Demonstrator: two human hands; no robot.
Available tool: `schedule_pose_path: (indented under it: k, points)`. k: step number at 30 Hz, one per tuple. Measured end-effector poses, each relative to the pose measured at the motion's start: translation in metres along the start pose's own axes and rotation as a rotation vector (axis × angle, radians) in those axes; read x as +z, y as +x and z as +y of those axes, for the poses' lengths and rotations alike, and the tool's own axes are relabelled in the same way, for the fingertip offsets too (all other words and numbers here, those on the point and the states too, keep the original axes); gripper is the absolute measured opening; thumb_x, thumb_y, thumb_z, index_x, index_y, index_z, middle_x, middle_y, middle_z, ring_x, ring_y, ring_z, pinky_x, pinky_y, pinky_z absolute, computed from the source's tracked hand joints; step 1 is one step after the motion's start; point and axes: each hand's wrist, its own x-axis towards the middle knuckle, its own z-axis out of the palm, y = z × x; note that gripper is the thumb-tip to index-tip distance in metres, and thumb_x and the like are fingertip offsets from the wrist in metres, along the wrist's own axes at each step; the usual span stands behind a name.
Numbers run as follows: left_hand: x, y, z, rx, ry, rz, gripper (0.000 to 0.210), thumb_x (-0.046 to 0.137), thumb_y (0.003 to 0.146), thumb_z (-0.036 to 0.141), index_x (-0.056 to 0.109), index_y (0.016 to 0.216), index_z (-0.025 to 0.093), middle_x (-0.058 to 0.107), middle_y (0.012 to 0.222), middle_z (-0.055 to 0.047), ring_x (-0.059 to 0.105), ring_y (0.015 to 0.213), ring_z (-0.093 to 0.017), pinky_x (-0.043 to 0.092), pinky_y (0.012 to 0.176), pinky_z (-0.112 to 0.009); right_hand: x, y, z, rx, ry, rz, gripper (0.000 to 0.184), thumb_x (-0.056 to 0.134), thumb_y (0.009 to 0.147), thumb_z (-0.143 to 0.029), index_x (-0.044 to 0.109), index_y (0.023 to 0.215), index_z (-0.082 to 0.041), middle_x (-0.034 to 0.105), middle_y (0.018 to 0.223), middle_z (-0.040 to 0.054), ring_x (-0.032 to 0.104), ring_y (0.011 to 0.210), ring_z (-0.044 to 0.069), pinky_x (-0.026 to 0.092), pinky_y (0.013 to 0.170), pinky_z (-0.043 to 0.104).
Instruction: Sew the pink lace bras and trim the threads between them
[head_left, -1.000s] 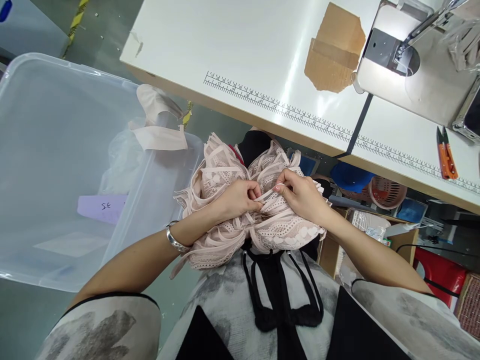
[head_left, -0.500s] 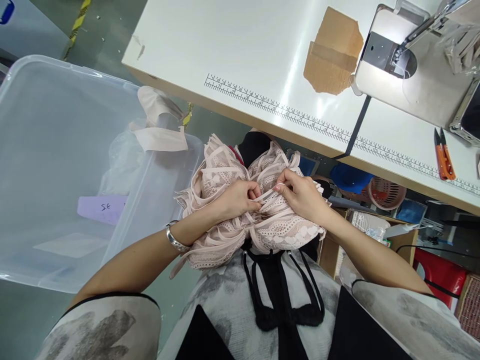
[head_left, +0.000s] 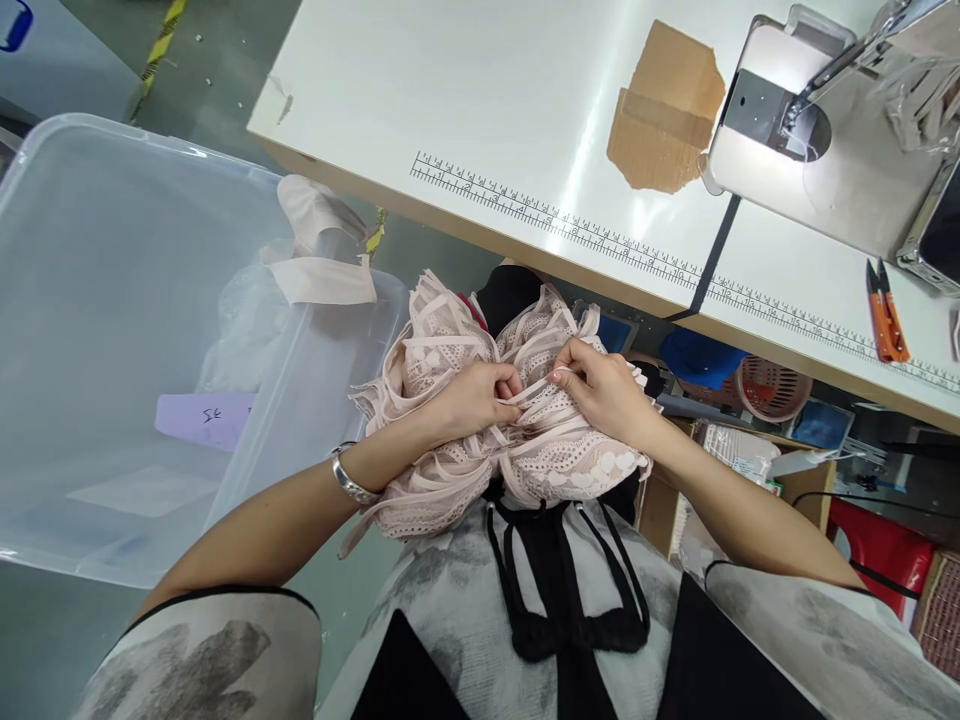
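A bundle of pale pink lace bras (head_left: pixel 442 480) lies across my lap, with many layers of lace, cups and thin edging stacked together. My left hand (head_left: pixel 484 398) is closed in a pinch on the edging at the middle of the bundle. Just to the right, my right hand (head_left: pixel 600 385) pinches the same pale bra edging between thumb and forefinger, so a short length runs between the two hands. The fingertips of the left hand are partly hidden by its own curled fingers.
A clear plastic bin (head_left: pixel 135 250) stands at my left, with pale fabric pieces (head_left: pixel 322 278) over its rim and a purple card (head_left: pixel 204 418) inside. Ahead is a white table (head_left: pixel 450 70) bearing cardboard (head_left: pixel 664 110), a sewing machine (head_left: pixel 787 110) and orange snips (head_left: pixel 887 315).
Both hands keep their hold on the bra edging, with no visible movement. The view has shifted very slightly.
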Motion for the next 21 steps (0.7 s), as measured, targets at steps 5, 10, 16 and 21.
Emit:
schedule_pose_path:
  k: [5, 10, 16, 21]
  points:
    - [0.001, -0.007, -0.006, 0.108, 0.209, 0.033, 0.019, 0.051, 0.083, 0.030, 0.061, 0.071, 0.018, 0.058, 0.062, 0.002, 0.049, 0.060, -0.013, 0.036, 0.060, -0.025, -0.004, 0.004, -0.001, -0.020, -0.203, -0.122, 0.024, 0.047, 0.094, -0.034, 0.052, 0.075, -0.020, 0.047, 0.053, -0.0027, 0.043, 0.049, 0.012, 0.028, 0.054, 0.025]
    - [0.006, -0.015, -0.007, 0.136, 0.485, 0.143, 0.024, 0.036, 0.090, 0.017, 0.054, 0.074, 0.019, 0.051, 0.058, 0.002, 0.044, 0.055, -0.014, 0.031, 0.059, -0.028, 0.001, 0.017, -0.009, -0.089, -0.516, -0.047, 0.025, 0.045, 0.095, -0.027, 0.055, 0.116, -0.018, 0.058, 0.080, 0.0083, 0.038, 0.049, 0.012, 0.022, 0.051, 0.027]
    - [0.003, -0.011, -0.010, 0.109, 0.292, 0.219, 0.011, 0.051, 0.082, 0.013, 0.048, 0.090, 0.020, 0.057, 0.074, 0.003, 0.053, 0.065, -0.015, 0.037, 0.065, -0.027, 0.005, 0.027, -0.011, -0.280, -0.596, -0.016, 0.012, 0.048, 0.089, -0.017, 0.060, 0.090, -0.017, 0.052, 0.094, 0.0116, 0.047, 0.072, 0.019, 0.027, 0.052, 0.027]
    - [-0.002, -0.001, -0.011, 0.220, 0.337, 0.251, 0.017, 0.063, 0.073, 0.009, 0.057, 0.086, 0.019, 0.054, 0.090, 0.000, 0.052, 0.071, -0.014, 0.040, 0.071, -0.027, -0.002, 0.020, -0.003, -0.576, -0.376, 0.065, 0.018, 0.043, 0.090, -0.009, 0.051, 0.077, -0.018, 0.058, 0.097, 0.0099, 0.047, 0.094, 0.023, 0.042, 0.075, 0.036]
